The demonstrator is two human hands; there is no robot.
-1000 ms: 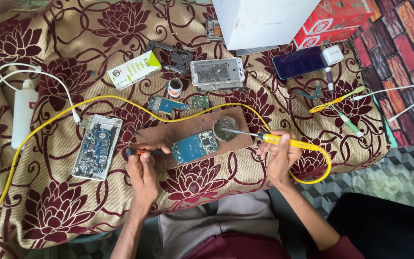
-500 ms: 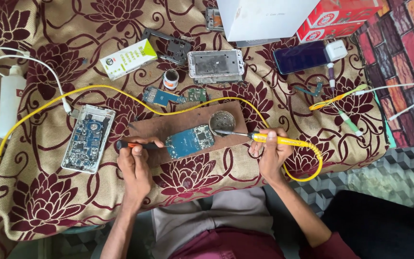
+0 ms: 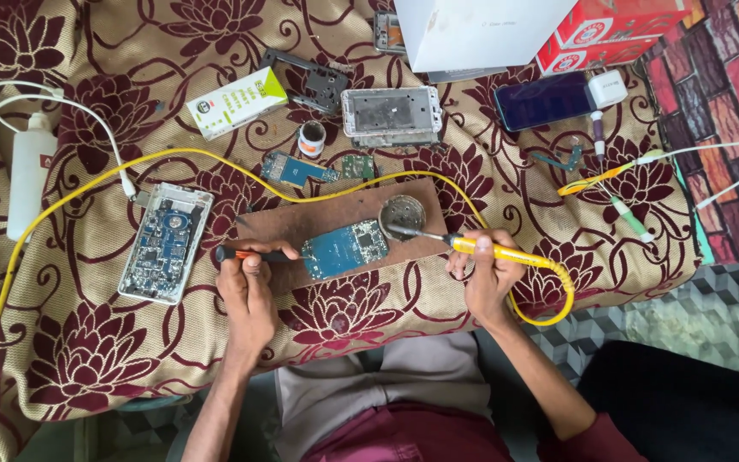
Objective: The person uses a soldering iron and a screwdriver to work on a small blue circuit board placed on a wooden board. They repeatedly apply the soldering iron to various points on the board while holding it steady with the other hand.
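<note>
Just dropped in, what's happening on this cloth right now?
A person sits at a flower-patterned cloth strewn with phone parts. The right hand holds a yellow soldering iron, its tip at a small round tin. The left hand holds a screwdriver against a blue circuit board, which lies on a brown board. An opened phone lies to the left.

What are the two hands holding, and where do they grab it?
Right hand grips the yellow soldering iron by its handle. Left hand pinches a small screwdriver by its orange-black handle.
</note>
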